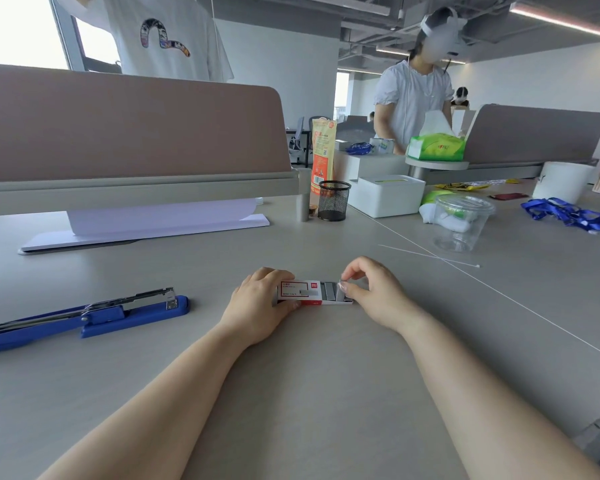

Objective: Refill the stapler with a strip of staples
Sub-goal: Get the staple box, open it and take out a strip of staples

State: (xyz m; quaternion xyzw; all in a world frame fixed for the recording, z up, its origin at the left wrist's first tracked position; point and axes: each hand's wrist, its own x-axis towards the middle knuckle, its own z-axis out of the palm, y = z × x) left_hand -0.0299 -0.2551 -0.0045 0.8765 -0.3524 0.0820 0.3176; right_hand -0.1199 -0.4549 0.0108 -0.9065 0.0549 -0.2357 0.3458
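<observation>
The left hand [257, 306] gripped the small red-and-white cardboard staple box [300, 292]; the right hand's [374, 292] fingertips [343, 287] pinched narrowly at the grey metal staple strips [333, 292] in its slid-out tray. The long blue plastic stapler [84, 315] lay open, unloaded, well left of the fingers; loading remained.

Bright daylight from the blown-out window [18, 29] upper left; soft shadows, sharp centre, wide-angle bending at edges.
</observation>
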